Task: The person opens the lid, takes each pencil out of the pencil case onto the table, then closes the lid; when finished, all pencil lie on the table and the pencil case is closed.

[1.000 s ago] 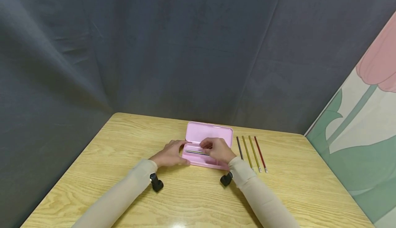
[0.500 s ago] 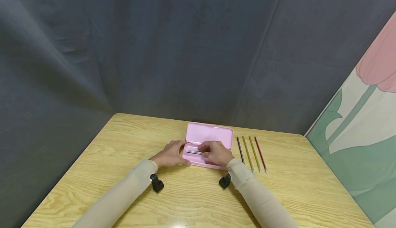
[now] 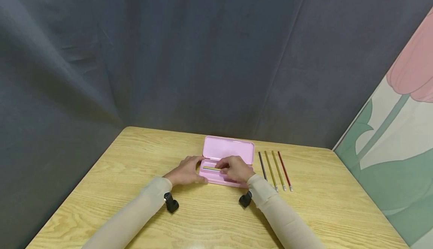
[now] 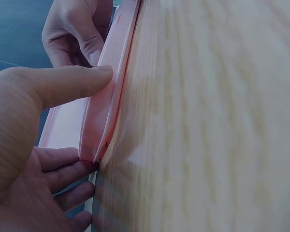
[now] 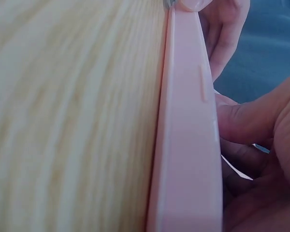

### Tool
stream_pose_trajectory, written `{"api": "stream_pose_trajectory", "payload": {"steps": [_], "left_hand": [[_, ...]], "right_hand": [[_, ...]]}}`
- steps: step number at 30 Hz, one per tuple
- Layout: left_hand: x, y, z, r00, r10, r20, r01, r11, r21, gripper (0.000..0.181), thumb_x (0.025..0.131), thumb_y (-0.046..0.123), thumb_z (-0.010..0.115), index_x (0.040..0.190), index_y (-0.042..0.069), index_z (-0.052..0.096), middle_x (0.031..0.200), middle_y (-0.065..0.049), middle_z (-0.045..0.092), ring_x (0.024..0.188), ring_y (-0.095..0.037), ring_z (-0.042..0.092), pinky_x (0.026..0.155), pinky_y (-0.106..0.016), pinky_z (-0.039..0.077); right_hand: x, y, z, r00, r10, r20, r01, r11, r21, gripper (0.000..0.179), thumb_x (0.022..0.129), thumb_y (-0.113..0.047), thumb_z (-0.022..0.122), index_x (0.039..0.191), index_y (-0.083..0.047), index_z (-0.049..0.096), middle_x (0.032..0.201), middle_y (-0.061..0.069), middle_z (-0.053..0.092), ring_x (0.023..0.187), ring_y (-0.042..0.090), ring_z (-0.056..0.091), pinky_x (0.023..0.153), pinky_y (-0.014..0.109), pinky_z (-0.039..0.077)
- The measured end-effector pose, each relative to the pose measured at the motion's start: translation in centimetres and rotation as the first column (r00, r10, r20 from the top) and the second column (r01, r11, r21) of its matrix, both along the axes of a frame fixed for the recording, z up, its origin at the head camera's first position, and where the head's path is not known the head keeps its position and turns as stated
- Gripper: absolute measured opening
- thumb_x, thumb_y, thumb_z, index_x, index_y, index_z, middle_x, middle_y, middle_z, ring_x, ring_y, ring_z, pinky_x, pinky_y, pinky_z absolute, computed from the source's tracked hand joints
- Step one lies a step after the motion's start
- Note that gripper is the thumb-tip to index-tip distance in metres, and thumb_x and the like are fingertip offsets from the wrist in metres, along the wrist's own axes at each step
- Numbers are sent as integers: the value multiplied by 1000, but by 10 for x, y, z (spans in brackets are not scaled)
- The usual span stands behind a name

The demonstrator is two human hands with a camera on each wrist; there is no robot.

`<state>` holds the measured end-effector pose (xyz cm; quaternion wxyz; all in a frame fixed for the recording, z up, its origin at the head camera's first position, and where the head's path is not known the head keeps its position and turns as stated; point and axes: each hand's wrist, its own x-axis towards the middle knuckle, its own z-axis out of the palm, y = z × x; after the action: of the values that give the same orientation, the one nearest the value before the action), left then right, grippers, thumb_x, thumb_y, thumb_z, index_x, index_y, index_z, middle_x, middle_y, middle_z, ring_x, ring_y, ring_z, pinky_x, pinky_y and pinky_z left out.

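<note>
A pink pencil case lies on the table with its lid raised toward the back. My left hand holds its left end; in the left wrist view the thumb presses the front wall while the fingers lie around the end. My right hand reaches into the tray with curled fingers and pinches at the pencils lying lengthwise there. Yellow and pale colours show on them; their right ends are hidden under this hand. In the right wrist view the case wall covers the fingertips.
Right of the case lies a row of pencils: a dark one, two yellow ones and a red one. A grey curtain hangs behind the wooden table.
My right hand has shifted slightly left within the case. More yellow now shows on the pencils under it. The left hand keeps its hold on the case end.
</note>
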<state>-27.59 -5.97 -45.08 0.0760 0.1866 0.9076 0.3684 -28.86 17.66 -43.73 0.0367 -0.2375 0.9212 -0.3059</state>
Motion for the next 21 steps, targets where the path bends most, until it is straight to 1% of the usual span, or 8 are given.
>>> {"api": "stream_pose_trajectory", "payload": {"steps": [6, 10, 14, 18, 21], "left_hand": [[1, 1, -1, 1000, -1, -12, 1, 1000, -1, 88, 74, 38, 89, 148, 9, 49, 147, -11, 54, 136, -31, 46, 115, -52, 39], [1, 1, -1, 1000, -3, -10, 3, 1000, -7, 88, 75, 38, 88, 148, 9, 49, 147, -12, 54, 136, -32, 46, 115, -53, 39], [1, 0, 0, 1000, -11, -21, 10, 1000, -10, 88, 75, 38, 88, 148, 8, 48, 148, -12, 53, 137, -32, 45, 116, -53, 38], [1, 0, 0, 999, -26, -37, 26, 1000, -7, 87, 75, 37, 88, 147, 7, 49, 147, -12, 55, 136, -31, 46, 115, -53, 38], [1, 0, 1, 999, -28, -31, 28, 1000, -4, 87, 75, 37, 88, 148, 7, 49, 147, -12, 54, 137, -31, 46, 116, -53, 38]], "right_hand": [[1, 2, 1, 999, 21, -32, -21, 1000, -8, 23, 85, 4, 74, 96, -16, 79, 89, 1, 76, 78, 6, 63, 73, 22, 53], [1, 5, 5, 998, 30, -55, -32, 999, -26, 22, 86, 3, 72, 94, -17, 78, 85, -2, 74, 75, 5, 61, 70, 20, 52], [0, 10, 14, 995, 24, -93, -32, 996, -84, 19, 86, 0, 72, 95, -16, 76, 80, -5, 69, 74, 6, 59, 68, 20, 50], [-1, 17, 26, 996, -4, -85, -8, 991, -137, 15, 87, -4, 73, 97, -15, 75, 80, -3, 68, 74, 7, 60, 66, 21, 49], [0, 25, 33, 997, -38, -74, 25, 986, -164, 14, 88, -6, 72, 99, -14, 74, 81, -2, 68, 75, 8, 61, 66, 21, 49]]}}
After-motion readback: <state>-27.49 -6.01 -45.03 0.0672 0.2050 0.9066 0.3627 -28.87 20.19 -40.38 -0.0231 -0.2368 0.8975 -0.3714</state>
